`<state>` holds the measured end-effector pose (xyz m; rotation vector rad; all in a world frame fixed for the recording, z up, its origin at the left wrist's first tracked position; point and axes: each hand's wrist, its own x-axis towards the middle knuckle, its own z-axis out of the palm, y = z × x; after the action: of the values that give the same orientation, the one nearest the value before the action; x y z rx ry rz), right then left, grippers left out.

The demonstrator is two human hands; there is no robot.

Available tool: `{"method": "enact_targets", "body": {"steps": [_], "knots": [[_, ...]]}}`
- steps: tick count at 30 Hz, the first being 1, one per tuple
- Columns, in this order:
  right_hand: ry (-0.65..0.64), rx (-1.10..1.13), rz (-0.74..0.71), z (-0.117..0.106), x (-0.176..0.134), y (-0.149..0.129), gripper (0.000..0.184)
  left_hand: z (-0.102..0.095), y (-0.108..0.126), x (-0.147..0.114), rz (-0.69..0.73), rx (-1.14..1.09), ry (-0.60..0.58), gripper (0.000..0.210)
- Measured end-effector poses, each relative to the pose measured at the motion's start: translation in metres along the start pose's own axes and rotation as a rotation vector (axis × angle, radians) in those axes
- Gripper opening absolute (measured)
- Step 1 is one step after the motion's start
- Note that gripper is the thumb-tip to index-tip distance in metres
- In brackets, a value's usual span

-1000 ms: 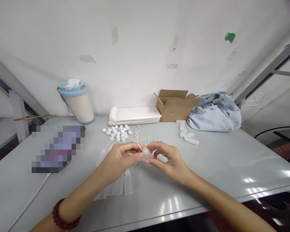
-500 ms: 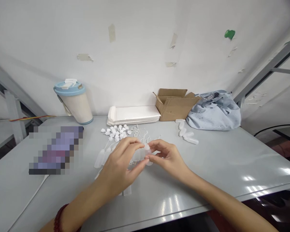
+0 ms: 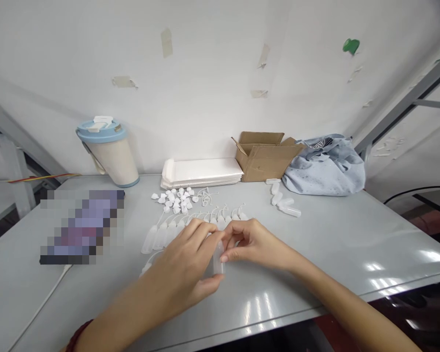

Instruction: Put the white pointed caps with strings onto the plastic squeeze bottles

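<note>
Head view: right hand (image 3: 254, 243) has fingers pinched on the translucent bottle (image 3: 218, 259), between both hands over the desk (image 3: 315, 244), near side of the bottle row (image 3: 161, 237). Left hand (image 3: 183, 259): fingers spread around it, can't tell if gripping. Pinch lightly, walls may squash; keep clear of the row.

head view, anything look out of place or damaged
The wall has ragged tape scraps stuck to it. On the table, the loose translucent pieces near the blue cloth lie at odd angles, unlike the neater row of tubes.
</note>
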<state>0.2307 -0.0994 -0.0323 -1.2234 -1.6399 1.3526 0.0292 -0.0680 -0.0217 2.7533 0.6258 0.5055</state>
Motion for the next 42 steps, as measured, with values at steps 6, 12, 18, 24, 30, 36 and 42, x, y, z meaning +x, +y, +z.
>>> {"method": "enact_targets", "body": {"steps": [6,12,18,24,30,36,42], "knots": [[-0.282,-0.153,0.062,-0.005,-0.003,0.001,0.024,-0.014,0.002,0.000,-0.084,-0.168,-0.258,0.028],[-0.362,-0.282,0.002,0.000,0.001,0.005,0.021,-0.013,0.004,0.000,-0.077,-0.198,-0.341,0.025],[-0.382,-0.341,-0.061,0.000,0.000,0.005,0.019,-0.012,0.005,-0.003,-0.096,-0.206,-0.415,0.028],[-0.417,-0.388,-0.082,0.000,0.000,0.003,0.018,-0.012,0.003,-0.006,-0.123,-0.228,-0.475,0.028],[-0.404,-0.391,-0.066,0.001,0.000,0.005,0.018,-0.014,0.005,-0.004,-0.172,-0.145,-0.490,0.021],[-0.403,-0.405,-0.060,0.002,0.000,0.004,0.025,-0.013,0.006,-0.001,-0.175,-0.002,-0.475,0.014],[-0.424,-0.394,-0.007,0.002,0.002,0.003,0.034,-0.012,0.004,-0.004,-0.178,0.044,-0.449,0.017]]}}
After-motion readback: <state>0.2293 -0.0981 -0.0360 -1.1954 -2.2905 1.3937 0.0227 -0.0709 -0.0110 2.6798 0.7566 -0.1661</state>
